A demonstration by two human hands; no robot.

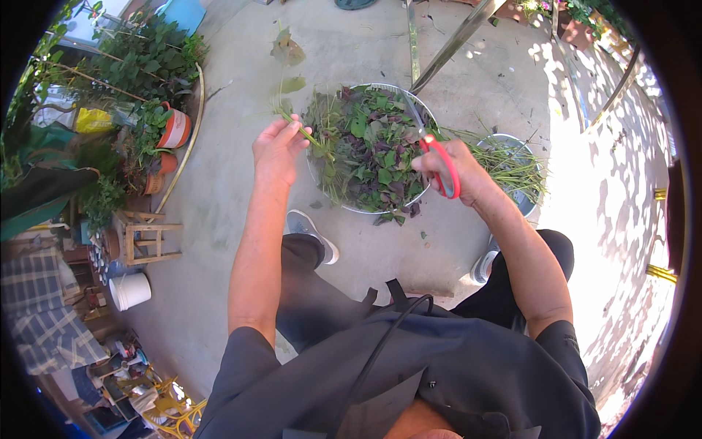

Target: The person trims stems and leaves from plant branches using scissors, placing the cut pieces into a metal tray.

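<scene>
Between the thumb and fingers of my left hand (281, 144) is a thin green plant stem (300, 129), with blurred leaves (288, 49) at its far end. My right hand (451, 164) grips a pair of scissors (440, 159) with red handles, their blades pointing away from me over the basin. Below both hands a wide, round metal basin (436, 112) holds a heap of green and purple leaves (378, 148). Long leafy stems (326, 159) lie on the heap's left side. To the right, bare cut stems (513, 167) rest across a smaller metal basin (527, 207).
Potted plants (176, 127) and a yellow hose (189, 142) line the left side. A wooden stool (151, 241) and a white bucket (130, 291) stand nearer. Metal legs (455, 46) of a frame rise beyond the large basin. My shoes (312, 233) are on the concrete floor.
</scene>
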